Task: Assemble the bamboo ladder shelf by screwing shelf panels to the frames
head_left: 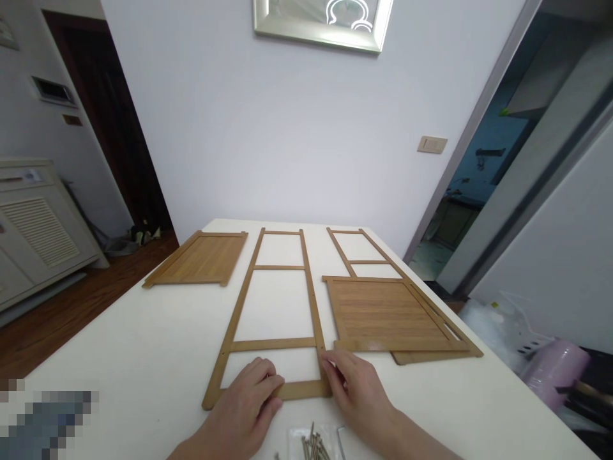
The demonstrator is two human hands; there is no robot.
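Observation:
A long ladder-like wooden frame (272, 344) lies flat on the white table, its near end towards me. My left hand (246, 406) is closed at the near crossbar, with thumb and fingers bent around its edge. At the right side rail, close to the near corner, my right hand (357, 386) has its fingers drawn together against the wood. Whether a small part is hidden between those fingertips I cannot tell. Just below the hands sit several screws (313, 446) on a clear plastic bag (293, 441), with a bent hex key (340, 441) beside them.
A slatted wooden panel (383, 313) overlaps a second ladder frame (368, 262) on the right. Another panel (205, 259) lies at the far left of the white table (143, 358). Behind the table rises a wall (306, 140). A pink wrapped roll (555, 374) stands beyond the right edge.

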